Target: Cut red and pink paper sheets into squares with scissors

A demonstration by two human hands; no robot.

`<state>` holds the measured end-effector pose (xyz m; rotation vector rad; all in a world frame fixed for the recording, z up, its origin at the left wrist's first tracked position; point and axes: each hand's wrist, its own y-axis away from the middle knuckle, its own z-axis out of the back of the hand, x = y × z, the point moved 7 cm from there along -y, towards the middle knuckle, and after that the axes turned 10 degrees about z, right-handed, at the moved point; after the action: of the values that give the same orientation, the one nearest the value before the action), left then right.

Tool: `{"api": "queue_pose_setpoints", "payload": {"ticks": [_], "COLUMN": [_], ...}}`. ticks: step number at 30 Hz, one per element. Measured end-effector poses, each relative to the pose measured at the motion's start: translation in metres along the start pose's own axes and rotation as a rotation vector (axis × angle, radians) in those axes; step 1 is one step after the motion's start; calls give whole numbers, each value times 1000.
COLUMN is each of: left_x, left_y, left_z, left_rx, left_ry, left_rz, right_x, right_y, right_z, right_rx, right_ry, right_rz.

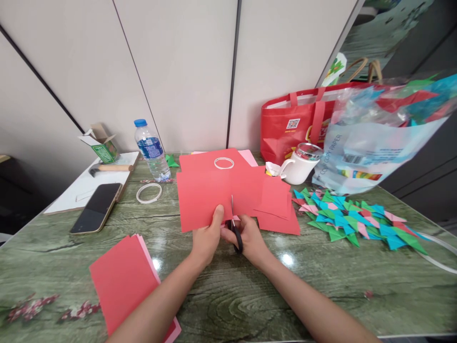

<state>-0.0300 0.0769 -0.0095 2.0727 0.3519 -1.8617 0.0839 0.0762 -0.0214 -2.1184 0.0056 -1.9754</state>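
My left hand point(209, 236) is closed on a red sheet of paper point(203, 197), its thumb pressed on top near the lower edge. In my right hand point(252, 238) is a pair of scissors point(237, 238) with black handles. Their blades sit in a cut that runs up from the sheet's near edge, around the middle. Behind the held sheet lie more red paper point(200, 161) with a white tape roll point(223, 163) on it, and smaller red pieces point(278, 226) to the right. A stack of red and pink paper point(123, 281) rests by my left forearm.
At left are a phone point(96, 208), a hammer point(110, 167), a small green box point(103, 148), a water bottle point(153, 152) and another tape roll point(149, 193). Folded colored paper pieces point(353, 219), a white mug point(300, 166), a red bag point(278, 124) and a plastic bag point(378, 147) stand right.
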Motion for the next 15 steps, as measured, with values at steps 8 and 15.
{"api": "queue_pose_setpoints", "payload": {"ticks": [8, 15], "left_x": [-4, -5], "left_y": [2, 2], "left_z": [-2, -3], "left_rx": [14, 13], "left_ry": [-25, -36], "left_rz": [-23, -26], "right_x": [1, 4], "right_y": [0, 0], "right_z": [0, 0], "right_rx": [-25, -20], "right_ry": [-3, 26], "right_rz": [-31, -32]}}
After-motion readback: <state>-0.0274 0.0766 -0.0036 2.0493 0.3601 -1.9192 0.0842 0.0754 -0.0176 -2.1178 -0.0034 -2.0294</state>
